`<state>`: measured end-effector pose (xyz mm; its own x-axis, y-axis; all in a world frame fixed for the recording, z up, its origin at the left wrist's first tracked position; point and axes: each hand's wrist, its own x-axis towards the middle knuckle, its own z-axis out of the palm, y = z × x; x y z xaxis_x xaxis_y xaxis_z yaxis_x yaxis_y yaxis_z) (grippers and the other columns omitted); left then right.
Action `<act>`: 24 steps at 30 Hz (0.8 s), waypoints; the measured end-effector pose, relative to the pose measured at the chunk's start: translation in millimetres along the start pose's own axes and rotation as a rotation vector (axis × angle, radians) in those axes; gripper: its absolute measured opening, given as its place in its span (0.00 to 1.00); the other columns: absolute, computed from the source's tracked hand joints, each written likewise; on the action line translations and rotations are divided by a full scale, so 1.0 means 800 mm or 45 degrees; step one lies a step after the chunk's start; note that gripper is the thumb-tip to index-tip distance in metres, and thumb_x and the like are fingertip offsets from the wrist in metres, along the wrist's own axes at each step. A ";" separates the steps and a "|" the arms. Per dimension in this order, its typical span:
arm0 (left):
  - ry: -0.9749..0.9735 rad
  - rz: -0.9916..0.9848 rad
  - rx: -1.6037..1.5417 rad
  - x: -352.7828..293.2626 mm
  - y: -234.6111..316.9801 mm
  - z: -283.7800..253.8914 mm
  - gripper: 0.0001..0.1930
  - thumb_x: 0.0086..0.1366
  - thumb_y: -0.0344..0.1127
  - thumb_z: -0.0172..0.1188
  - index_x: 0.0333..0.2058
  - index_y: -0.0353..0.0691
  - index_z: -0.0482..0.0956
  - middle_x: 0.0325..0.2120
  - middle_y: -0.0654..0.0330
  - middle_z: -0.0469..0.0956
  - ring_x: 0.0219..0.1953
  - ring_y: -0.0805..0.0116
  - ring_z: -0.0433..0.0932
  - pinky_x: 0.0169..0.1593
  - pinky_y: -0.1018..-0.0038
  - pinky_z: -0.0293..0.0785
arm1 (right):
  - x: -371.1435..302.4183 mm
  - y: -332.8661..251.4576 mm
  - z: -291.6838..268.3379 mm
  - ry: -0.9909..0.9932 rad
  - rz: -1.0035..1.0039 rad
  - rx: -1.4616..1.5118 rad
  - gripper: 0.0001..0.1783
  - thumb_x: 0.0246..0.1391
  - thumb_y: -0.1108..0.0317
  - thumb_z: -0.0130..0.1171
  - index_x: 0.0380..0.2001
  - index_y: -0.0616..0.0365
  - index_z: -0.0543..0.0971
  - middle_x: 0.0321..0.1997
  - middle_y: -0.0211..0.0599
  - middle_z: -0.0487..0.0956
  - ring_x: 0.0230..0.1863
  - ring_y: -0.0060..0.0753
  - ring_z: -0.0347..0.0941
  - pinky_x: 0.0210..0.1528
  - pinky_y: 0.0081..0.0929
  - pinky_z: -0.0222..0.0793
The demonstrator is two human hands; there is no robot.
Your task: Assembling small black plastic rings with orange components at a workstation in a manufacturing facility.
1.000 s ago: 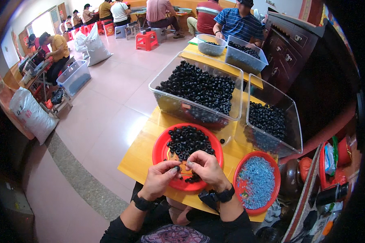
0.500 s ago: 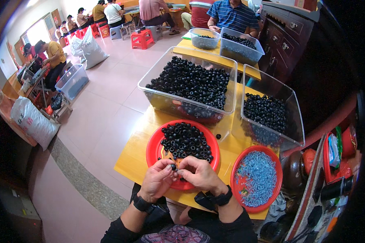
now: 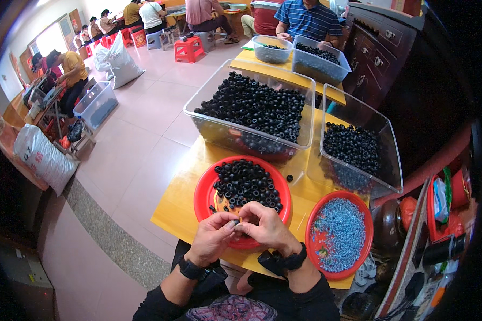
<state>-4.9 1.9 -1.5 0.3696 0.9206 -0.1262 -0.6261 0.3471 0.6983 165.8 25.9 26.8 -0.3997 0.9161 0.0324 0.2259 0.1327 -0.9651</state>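
My left hand (image 3: 211, 239) is closed, pinching a small round black ring-shaped part (image 3: 235, 221) between thumb and fingers. Against it press the fingertips of my right hand (image 3: 266, 229), also closed; whatever they grip is hidden. Both hands are above the near edge of a round red plate (image 3: 199, 193) heaped with black ring-shaped parts (image 3: 246, 182). Right of it, a second red plate (image 3: 311, 267) carries many small bluish, shiny pieces (image 3: 341, 232), too small to name. One loose black part (image 3: 290, 178) lies between the plates and the bins.
A large clear bin (image 3: 198, 125) of black parts stands behind the plate on the yellow table (image 3: 171, 208). Another clear bin (image 3: 388, 171) is at its right. Across the table sits a person in a blue striped shirt (image 3: 308, 24). White sacks (image 3: 45, 155) stand at left.
My hands have drawn closer together at the fingertips, and the black part is now more covered by them. The plates and bins stay in place; the view shifts slightly.
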 end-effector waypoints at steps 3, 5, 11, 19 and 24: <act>-0.020 -0.029 -0.033 -0.001 0.003 -0.004 0.10 0.62 0.29 0.53 0.42 0.37 0.71 0.35 0.59 0.75 0.36 0.71 0.75 0.39 0.77 0.73 | 0.001 0.006 0.000 0.038 0.018 0.001 0.12 0.46 0.72 0.63 0.33 0.62 0.72 0.27 0.29 0.74 0.28 0.16 0.69 0.29 0.17 0.66; -0.022 0.023 -0.069 -0.002 0.010 -0.011 0.10 0.63 0.30 0.52 0.43 0.38 0.71 0.35 0.59 0.74 0.35 0.70 0.75 0.38 0.76 0.72 | 0.002 0.001 0.001 0.098 -0.065 -0.061 0.12 0.45 0.69 0.63 0.31 0.62 0.73 0.27 0.34 0.74 0.26 0.22 0.70 0.29 0.20 0.66; 0.087 0.169 -0.266 -0.001 0.020 -0.028 0.11 0.64 0.27 0.47 0.45 0.37 0.71 0.32 0.56 0.75 0.33 0.68 0.73 0.39 0.73 0.70 | 0.002 0.012 0.015 0.064 -0.473 -0.678 0.06 0.39 0.70 0.60 0.24 0.58 0.76 0.27 0.40 0.73 0.32 0.42 0.69 0.36 0.37 0.66; 0.129 0.123 -0.223 -0.002 0.017 -0.029 0.10 0.63 0.30 0.49 0.43 0.39 0.72 0.33 0.57 0.74 0.33 0.67 0.72 0.38 0.73 0.69 | 0.004 0.013 0.036 -0.018 -0.440 -1.054 0.04 0.41 0.68 0.57 0.19 0.55 0.74 0.24 0.38 0.72 0.32 0.40 0.70 0.35 0.35 0.65; 0.126 0.105 -0.225 0.000 0.018 -0.029 0.10 0.63 0.30 0.49 0.43 0.39 0.72 0.33 0.57 0.75 0.33 0.67 0.73 0.38 0.73 0.70 | 0.005 0.018 0.036 0.029 -0.450 -1.071 0.03 0.39 0.72 0.56 0.22 0.58 0.74 0.25 0.41 0.73 0.33 0.42 0.70 0.36 0.36 0.66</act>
<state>-29.6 10.9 -7.5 0.2487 0.9572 -0.1482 -0.7651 0.2879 0.5759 141.8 20.2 5.1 -0.5534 0.7755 0.3038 0.6701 0.6312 -0.3906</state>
